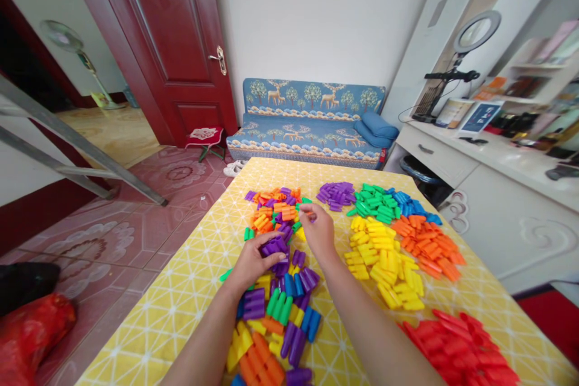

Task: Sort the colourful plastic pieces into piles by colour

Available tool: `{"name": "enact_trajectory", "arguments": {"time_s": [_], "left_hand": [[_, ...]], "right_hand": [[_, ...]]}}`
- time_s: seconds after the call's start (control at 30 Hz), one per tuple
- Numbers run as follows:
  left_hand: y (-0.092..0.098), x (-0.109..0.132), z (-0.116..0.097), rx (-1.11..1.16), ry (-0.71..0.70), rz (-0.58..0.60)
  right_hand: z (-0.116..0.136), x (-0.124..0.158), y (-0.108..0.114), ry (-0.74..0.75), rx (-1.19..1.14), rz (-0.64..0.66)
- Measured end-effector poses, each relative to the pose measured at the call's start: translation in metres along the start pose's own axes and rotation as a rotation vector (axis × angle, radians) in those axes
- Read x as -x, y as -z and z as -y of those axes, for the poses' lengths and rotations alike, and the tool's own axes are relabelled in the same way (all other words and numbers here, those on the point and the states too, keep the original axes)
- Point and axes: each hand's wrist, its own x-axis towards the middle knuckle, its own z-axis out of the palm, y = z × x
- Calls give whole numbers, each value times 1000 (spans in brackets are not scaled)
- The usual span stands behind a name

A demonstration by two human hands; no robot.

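Purple block (274, 245) in left hand (253, 260); right hand (320, 232), hold unclear; red bag (38, 338), contents hidden.

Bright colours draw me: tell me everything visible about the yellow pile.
The yellow pile is a loose heap of plastic-looking pieces, many with joined tubes, at varied angles. It rests on the patterned cloth, right of the right hand, close to the green pile and orange pile. No hand touches it.
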Motion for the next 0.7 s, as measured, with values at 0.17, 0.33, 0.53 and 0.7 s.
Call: {"name": "enact_trajectory", "arguments": {"time_s": [0.17,0.33,0.53,0.7], "left_hand": [[0,1,-1,-12,-82,-15],[-1,2,-7,-70,-116,-7],[-2,2,-5,-71,-97,-1],[-4,2,-1,47,-100,39]], "right_hand": [[-1,62,-4,-20,-144,202],[-10,80,-11,-12,-266,184],[-4,80,-7,0,-268,59],[-4,79,-3,-27,-253,-88]]}}
